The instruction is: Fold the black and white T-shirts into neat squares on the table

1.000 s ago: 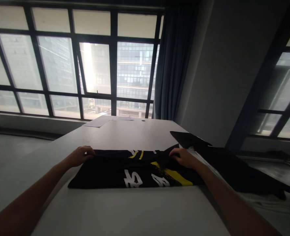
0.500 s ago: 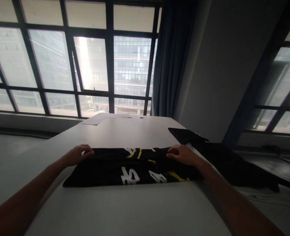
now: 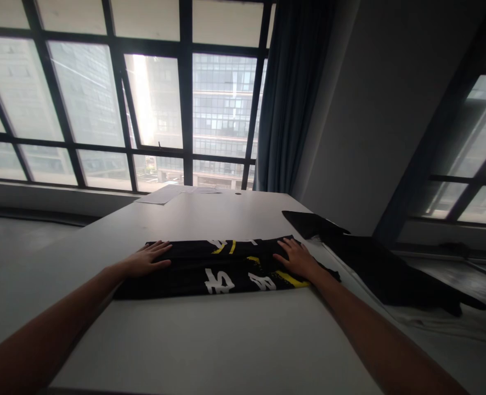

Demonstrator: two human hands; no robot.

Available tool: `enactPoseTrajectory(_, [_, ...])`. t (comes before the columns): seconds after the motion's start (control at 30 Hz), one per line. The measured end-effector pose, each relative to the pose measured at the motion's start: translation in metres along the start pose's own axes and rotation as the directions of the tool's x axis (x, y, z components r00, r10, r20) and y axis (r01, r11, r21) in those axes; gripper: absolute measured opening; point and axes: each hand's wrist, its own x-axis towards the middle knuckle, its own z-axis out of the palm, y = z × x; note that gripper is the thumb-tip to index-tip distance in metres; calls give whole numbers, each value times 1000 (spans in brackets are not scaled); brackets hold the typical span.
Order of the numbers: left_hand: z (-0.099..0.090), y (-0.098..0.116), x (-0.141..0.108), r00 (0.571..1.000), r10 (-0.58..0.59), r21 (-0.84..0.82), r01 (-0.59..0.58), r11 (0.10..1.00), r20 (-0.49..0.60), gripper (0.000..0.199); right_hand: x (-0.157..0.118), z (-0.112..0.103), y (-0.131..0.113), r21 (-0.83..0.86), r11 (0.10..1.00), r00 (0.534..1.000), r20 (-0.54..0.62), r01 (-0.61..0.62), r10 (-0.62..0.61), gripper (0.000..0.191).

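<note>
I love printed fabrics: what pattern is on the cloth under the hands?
The cloth is black with white and yellow markings; head view.

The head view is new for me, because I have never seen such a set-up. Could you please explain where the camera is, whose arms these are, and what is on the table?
There is no robot here: a person wears the camera on the head, and it looks forward and down. The arms belong to that person. The left hand and the right hand rest open, fingers spread, on a folded black cloth with white and yellow print. Neither hand grips it. The cloth lies on a smooth white table. White paper sheets lie near its far end, and plain black fabric lies on the right.
</note>
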Motion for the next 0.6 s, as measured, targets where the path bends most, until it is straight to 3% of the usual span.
enactPoseTrajectory(0.07, [-1,1,-1,1000,-20,-12,20,1000,7,86,-5,-9,-11,-58,995,994,-77,-83,79,67])
enactPoseTrajectory(0.1, [-1,1,-1,1000,-27,-15,27,1000,15,86,-8,-13,-17,-58,989,990,-57,-134,130,69])
enactPoseTrajectory(0.2, [-4,-2,-2,998,-49,-22,50,999,41,89,-15,-17,-33,-68,971,962,136,-228,236,79])
enactPoseTrajectory(0.3, [-6,-9,-4,995,-91,-29,93,995,48,93,-11,-6,-45,-105,972,943,241,-208,228,75])
enactPoseTrajectory(0.43, [-7,-22,-4,984,-178,-26,179,984,16,93,17,13,-55,-95,976,956,202,-197,213,68])
enactPoseTrajectory(0.6, [-4,-28,-1,955,-298,-8,298,955,-17,94,82,30,-57,-95,992,987,129,-82,94,65])
